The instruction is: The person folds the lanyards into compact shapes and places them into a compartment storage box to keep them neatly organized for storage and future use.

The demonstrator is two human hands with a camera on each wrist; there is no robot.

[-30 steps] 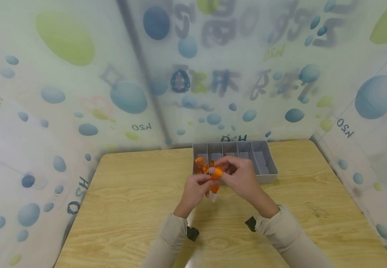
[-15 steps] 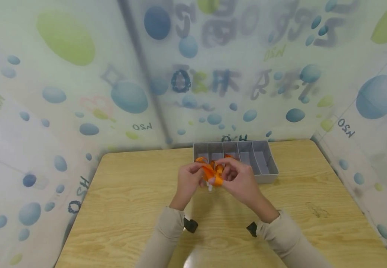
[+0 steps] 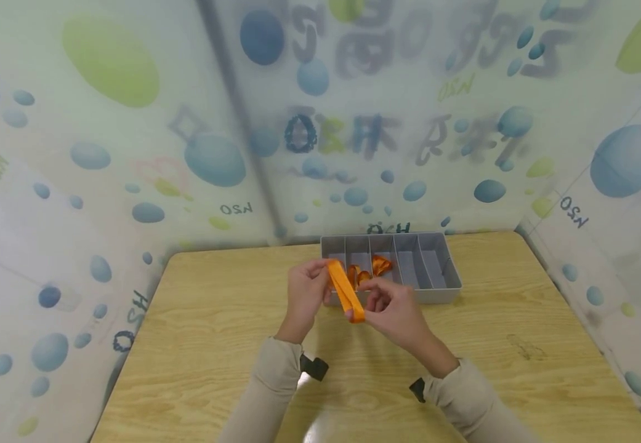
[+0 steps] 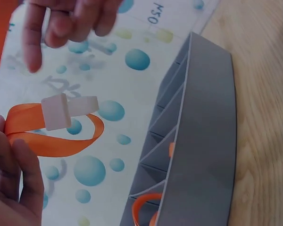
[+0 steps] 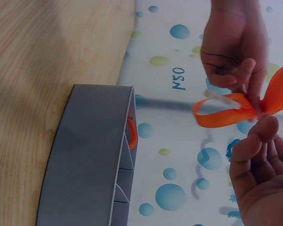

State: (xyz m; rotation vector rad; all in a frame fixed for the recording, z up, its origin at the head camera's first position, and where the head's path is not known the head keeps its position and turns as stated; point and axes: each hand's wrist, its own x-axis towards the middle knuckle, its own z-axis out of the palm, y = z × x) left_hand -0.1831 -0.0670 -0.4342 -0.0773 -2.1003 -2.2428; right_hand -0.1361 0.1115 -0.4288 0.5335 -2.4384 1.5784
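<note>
An orange ribbon lanyard (image 3: 343, 290) is folded into a strip and stretched between both hands. My left hand (image 3: 305, 294) pinches its far end. My right hand (image 3: 396, 309) pinches the near end between thumb and finger. In the left wrist view, a white plastic clip (image 4: 56, 112) hangs on a small loop of the lanyard beside the left fingers. The right wrist view shows the loop (image 5: 217, 118) and the right hand (image 5: 264, 174) below it. Behind the hands, the grey divided tray (image 3: 436, 296) holds more orange ribbon (image 3: 381, 265) in its compartments.
The tray stands at the back of the wooden table (image 3: 215, 320), close to a patterned wall sheet (image 3: 309, 203). Similar sheets stand at the left and right sides. Dark straps (image 3: 314, 368) show at both cuffs.
The bunched lanyard has been drawn out into a straight folded strip. My left hand has moved left and away, and my right hand slightly nearer. More ribbon in the tray is now visible.
</note>
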